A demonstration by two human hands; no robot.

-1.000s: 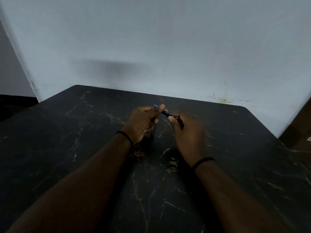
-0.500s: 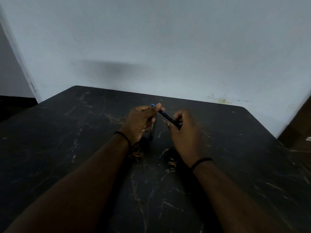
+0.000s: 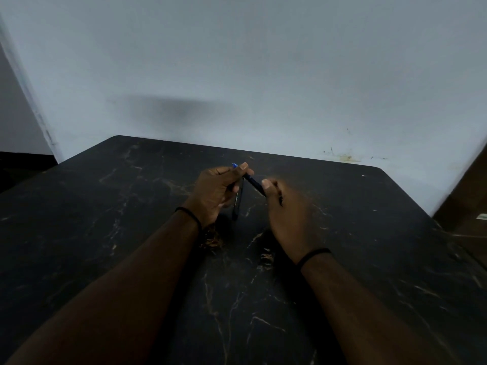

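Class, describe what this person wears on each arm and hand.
The left forearm and right forearm are bare, no sleeves visible. Each wrist carries a thin black band: the left wristband and the right wristband. The left hand and right hand wear no gloves.

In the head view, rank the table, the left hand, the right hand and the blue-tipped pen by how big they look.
1. table: by far the largest.
2. left hand and right hand: they look about alike, and the right one is blurred, so I won't rank them.
3. blue-tipped pen: thin, the smallest.
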